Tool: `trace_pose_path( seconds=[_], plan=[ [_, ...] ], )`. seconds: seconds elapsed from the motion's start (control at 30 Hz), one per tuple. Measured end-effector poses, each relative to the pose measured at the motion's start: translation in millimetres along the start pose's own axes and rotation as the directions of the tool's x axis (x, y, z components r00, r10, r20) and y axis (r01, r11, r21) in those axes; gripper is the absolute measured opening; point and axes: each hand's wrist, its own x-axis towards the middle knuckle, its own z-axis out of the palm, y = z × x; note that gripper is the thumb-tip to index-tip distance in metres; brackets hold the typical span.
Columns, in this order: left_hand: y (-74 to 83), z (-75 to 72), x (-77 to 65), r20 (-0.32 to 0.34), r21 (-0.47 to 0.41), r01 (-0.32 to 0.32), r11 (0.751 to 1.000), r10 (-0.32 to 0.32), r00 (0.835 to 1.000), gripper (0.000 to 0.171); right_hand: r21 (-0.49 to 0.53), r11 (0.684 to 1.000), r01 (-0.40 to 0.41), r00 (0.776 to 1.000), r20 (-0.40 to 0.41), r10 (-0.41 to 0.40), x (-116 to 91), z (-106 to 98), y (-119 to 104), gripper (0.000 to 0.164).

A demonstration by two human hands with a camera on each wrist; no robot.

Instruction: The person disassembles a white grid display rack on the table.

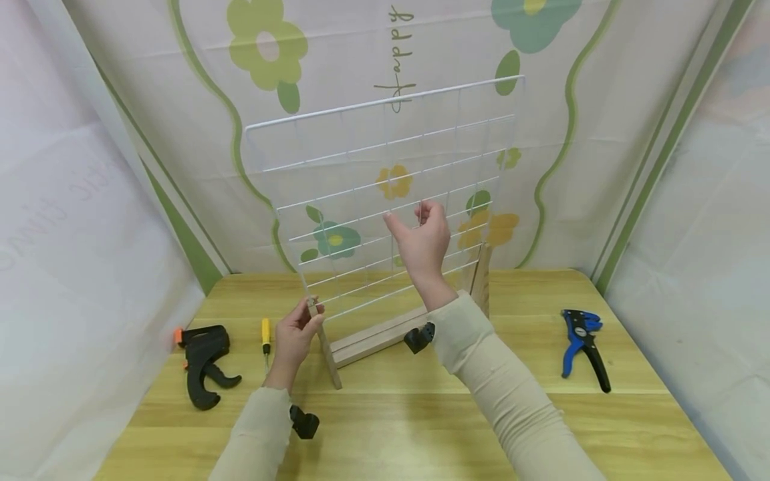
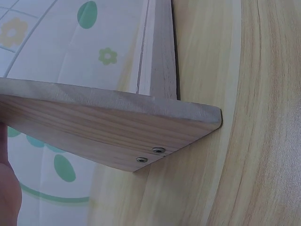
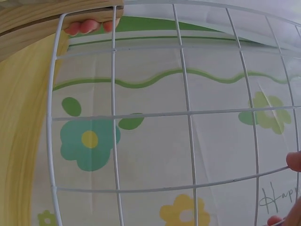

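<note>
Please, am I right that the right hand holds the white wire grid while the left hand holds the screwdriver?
Not quite: the head view shows the left hand gripping the wooden side piece, not the screwdriver; the right hand holds the wire grid.

Left hand (image 1: 295, 337) grips left upright (image 1: 327, 354) of wooden frame (image 1: 375, 339), right hand (image 1: 426, 246) holds white wire grid (image 1: 361, 187); on table (image 1: 385, 434): black clamp (image 1: 203, 354), yellow screwdriver (image 1: 266, 334) left, blue-black pliers (image 1: 580, 339) right

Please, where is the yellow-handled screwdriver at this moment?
In the head view, the yellow-handled screwdriver lies on the left of the table, between the black clamp and the left hand.
</note>
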Motion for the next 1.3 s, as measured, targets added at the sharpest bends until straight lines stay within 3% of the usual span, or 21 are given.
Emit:
trace_pose_path(
  seconds=[0.2, 0.83, 1.3],
  plan=[
    [-11.5, -2.0, 3.1, -0.013, -0.014, -0.041, 0.999, 0.040, 0.999, 0.036, 0.009, 1.000, 0.027, 1.000, 0.012, -0.027, 1.5, 3.8, -6.6, 0.050],
    [-13.5, 1.3, 2.6, -0.011, -0.048, -0.016, 0.999, 0.015, 1.000, 0.034, -0.005, 1.000, 0.022, 1.000, 0.011, -0.022, 3.6, 2.3, -11.0, 0.051],
    [-14.9, 1.7, 3.1, -0.002, -0.081, -0.053, 0.995, 0.053, 0.999, 0.032, 0.006, 0.999, 0.050, 0.999, 0.002, -0.050, 6.7, 0.0, -11.9, 0.051]
  ],
)
